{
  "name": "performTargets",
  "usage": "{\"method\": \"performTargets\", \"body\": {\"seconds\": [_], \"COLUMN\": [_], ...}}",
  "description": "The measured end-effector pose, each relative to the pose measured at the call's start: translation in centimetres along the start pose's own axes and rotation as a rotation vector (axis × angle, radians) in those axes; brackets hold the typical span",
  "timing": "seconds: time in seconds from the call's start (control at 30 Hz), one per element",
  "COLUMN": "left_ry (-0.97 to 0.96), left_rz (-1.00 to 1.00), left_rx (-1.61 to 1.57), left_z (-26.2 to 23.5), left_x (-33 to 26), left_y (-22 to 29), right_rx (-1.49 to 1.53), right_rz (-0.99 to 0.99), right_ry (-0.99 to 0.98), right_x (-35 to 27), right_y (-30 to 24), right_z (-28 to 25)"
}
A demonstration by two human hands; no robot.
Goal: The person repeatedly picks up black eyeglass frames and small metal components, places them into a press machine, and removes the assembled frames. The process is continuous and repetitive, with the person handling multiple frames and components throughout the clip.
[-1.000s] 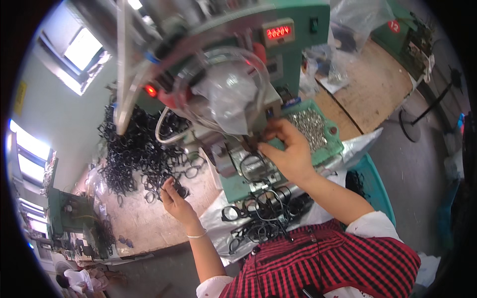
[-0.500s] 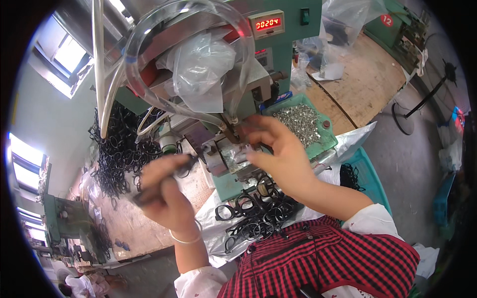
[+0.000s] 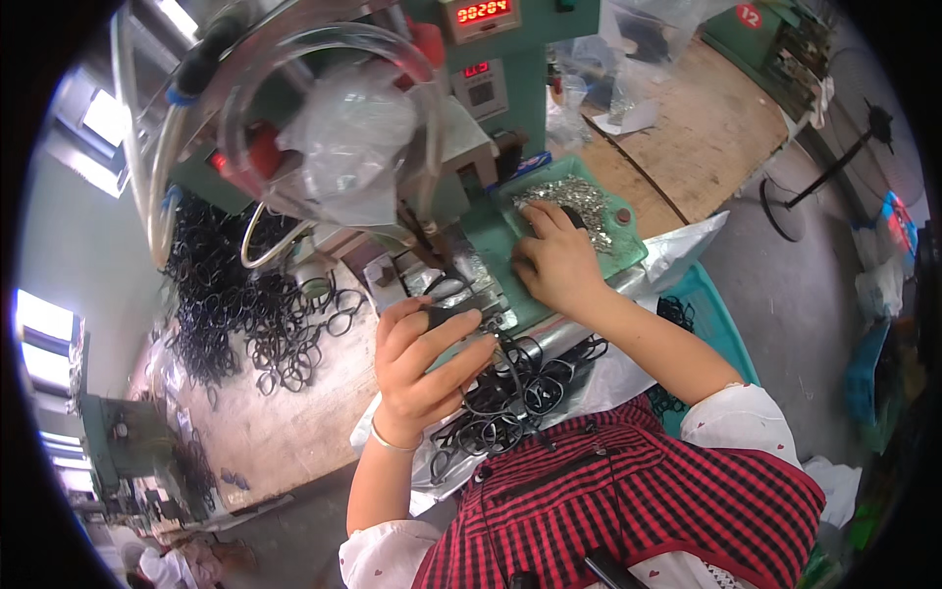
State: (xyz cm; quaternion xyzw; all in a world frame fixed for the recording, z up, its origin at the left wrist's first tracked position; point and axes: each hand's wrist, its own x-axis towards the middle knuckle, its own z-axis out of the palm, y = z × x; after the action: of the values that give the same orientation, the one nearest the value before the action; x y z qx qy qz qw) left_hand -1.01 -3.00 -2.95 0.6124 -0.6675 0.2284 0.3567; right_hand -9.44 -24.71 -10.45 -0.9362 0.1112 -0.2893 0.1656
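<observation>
My left hand (image 3: 424, 368) is closed on a black eyeglass frame (image 3: 447, 287) at the front of the green machine (image 3: 525, 74). One rim shows beyond the fingers, close to the metal fixture (image 3: 475, 270); the hand hides the rest. A dark cover sits on one of its fingers. At the green tray (image 3: 628, 250), my right hand (image 3: 564, 263) reaches in with bent fingers, thumb apart from them. Its fingertips touch the heap of small silvery metal parts (image 3: 561, 193). A black cover wraps one right finger too.
Black eyeglass frames (image 3: 500, 417) lie heaped below the fixture on silvery sheeting. A larger pile (image 3: 216, 294) covers the bench at the left. A clear hose (image 3: 231, 147) loops around a plastic bag (image 3: 348, 137) above the work. A turquoise bin (image 3: 721, 329) stands at the right.
My left hand has moved right to the front of the fixture, with the eyeglass frame. My right hand has left the fixture for the metal parts in the tray. The view has shifted slightly.
</observation>
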Motion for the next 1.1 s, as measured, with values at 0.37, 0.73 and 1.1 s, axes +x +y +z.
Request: {"method": "performTargets", "body": {"seconds": [0.37,0.73,1.1], "left_ry": [0.251,-0.319,0.295], "left_rz": [-0.356,-0.745,-0.842], "left_rx": [0.173,0.708,0.416], "left_z": [0.4,-10.2,-4.4], "left_x": [-6.8,-8.9,-13.9], "left_y": [5.5,-8.8,-8.7], "right_rx": [0.037,0.209,0.196], "right_rz": [-0.009,0.122,0.533], "right_ry": [0.139,0.214,0.328], "right_x": [1.4,1.9,-7.1], "right_y": [-0.2,0.5,5.2], "right_z": [0.3,-2.3,-7.1]}}
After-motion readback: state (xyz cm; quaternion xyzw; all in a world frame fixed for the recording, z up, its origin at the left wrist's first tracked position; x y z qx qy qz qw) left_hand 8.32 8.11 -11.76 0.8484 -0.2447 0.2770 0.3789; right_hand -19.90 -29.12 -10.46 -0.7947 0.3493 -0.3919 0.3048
